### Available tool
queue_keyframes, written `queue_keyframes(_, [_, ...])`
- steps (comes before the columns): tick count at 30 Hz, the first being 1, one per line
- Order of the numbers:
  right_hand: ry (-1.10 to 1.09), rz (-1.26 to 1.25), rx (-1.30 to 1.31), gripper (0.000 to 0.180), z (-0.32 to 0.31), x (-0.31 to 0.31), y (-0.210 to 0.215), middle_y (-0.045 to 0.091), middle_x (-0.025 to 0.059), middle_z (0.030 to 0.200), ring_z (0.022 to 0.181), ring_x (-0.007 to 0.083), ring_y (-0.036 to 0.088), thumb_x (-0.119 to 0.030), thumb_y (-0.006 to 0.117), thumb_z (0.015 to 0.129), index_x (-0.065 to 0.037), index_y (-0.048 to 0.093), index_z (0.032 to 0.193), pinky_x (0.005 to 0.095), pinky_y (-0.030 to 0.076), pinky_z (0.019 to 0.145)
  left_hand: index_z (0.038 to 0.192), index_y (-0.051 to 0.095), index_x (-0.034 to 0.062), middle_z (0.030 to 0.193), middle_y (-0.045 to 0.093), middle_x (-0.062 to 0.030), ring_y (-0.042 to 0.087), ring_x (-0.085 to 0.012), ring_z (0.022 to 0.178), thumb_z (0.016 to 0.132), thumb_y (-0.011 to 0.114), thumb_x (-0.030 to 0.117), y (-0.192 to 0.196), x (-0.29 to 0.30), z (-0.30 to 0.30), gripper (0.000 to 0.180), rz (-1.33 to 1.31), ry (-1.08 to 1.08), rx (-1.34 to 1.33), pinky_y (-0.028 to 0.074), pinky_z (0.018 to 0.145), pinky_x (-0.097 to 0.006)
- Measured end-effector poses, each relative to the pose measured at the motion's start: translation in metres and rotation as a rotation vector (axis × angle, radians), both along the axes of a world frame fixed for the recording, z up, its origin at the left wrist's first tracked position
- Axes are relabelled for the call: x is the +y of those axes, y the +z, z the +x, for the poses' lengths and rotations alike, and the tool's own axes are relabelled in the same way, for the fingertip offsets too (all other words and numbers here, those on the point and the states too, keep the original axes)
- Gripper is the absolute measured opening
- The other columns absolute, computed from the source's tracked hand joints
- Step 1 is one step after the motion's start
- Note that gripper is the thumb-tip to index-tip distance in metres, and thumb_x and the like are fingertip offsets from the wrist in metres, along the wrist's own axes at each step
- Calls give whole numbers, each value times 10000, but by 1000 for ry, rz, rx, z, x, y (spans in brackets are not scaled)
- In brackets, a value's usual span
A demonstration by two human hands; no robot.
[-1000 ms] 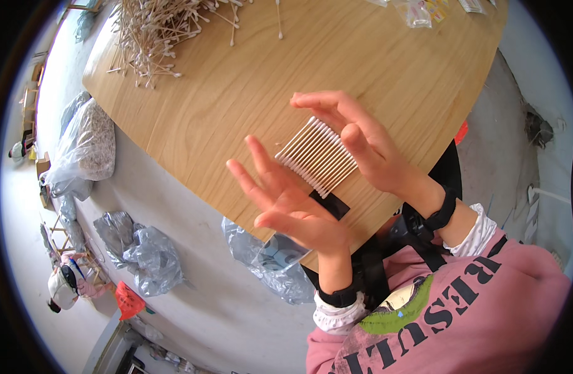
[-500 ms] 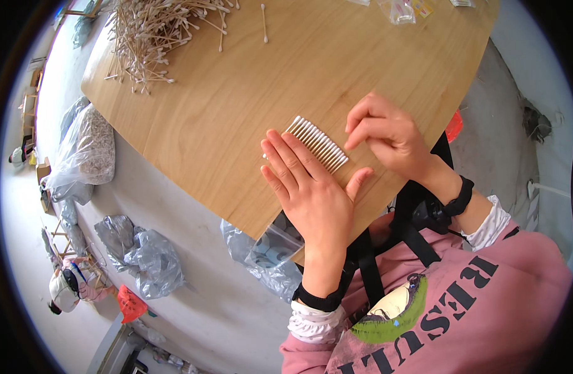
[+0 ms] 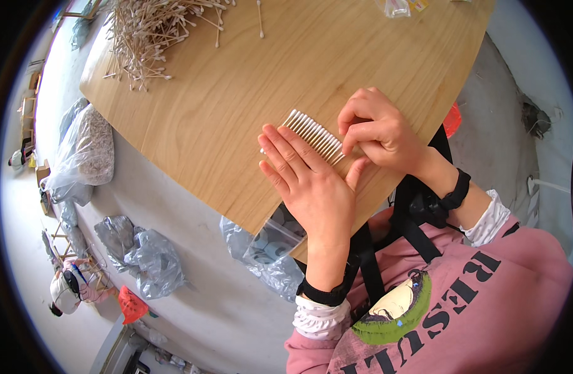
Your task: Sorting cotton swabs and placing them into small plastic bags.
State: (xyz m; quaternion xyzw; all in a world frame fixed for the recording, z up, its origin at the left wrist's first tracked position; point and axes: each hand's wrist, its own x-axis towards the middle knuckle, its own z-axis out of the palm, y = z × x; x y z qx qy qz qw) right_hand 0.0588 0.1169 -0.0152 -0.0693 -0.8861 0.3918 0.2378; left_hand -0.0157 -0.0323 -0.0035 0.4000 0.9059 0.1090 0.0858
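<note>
A neat row of white-tipped cotton swabs lies side by side on the wooden table. My left hand rests flat across the row with its fingers stretched out, hiding the swabs' other ends and part of their sticks. At the row's right end is my right hand, its fingers curled and closed. Its fingertips are right beside the last swab tips. Whether anything is between them is hidden.
A loose heap of cotton swabs covers the table's far left corner, with a single swab apart from it. Small clear packets lie at the far edge. Plastic bags sit on the floor at left, where another person is visible.
My right hand has moved slightly left, bringing its curled fingertips to the right end of the swab row. My left hand stays flat on the swabs. The view has shifted a little.
</note>
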Motion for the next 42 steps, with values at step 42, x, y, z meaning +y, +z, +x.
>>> queue_keyframes(42, [-136,-37,24,128,-15,-1,4,615,9,924,900,208,571,51,640,726,-76,656,720,348,464,799,1528,137,-136,1627,111,-294,83,-400,1532,808,628,705,7,3,6,1211,14,11,-28,118,1227,-511])
